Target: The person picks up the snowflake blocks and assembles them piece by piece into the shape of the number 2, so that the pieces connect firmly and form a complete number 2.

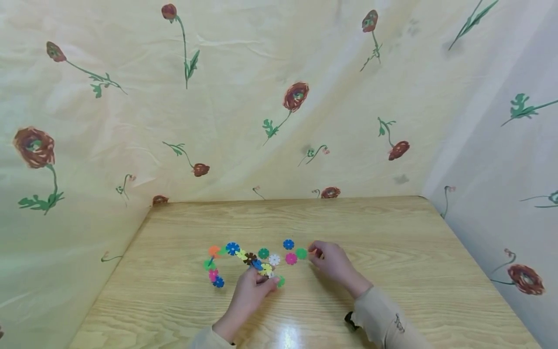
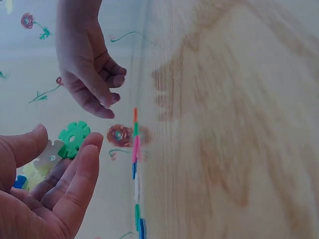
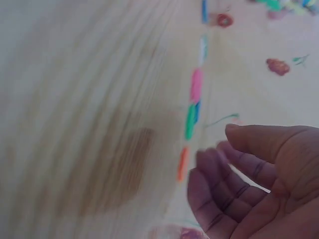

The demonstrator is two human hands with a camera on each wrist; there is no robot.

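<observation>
In the head view my left hand (image 1: 247, 293) pinches one end of a curved chain of interlocking plastic snowflake discs (image 1: 232, 248). The chain has many colours and arcs away to the left. A white disc and a green disc (image 2: 75, 139) at its near end show between thumb and fingers in the left wrist view. My right hand (image 1: 334, 264) hovers at an orange disc (image 1: 312, 252), fingers loosely bent, nothing between them in the right wrist view (image 3: 182, 164). Beside that disc lie a light green disc (image 1: 301, 253) and a pink disc (image 1: 291, 258).
A blue disc (image 1: 288, 244), a white disc (image 1: 274, 260) and a dark green disc (image 1: 263, 253) lie loose between the hands. The wooden table (image 1: 375, 223) meets a flower-print cloth (image 1: 235, 97) at its back and sides. Something small and black (image 1: 350, 321) is at the right sleeve.
</observation>
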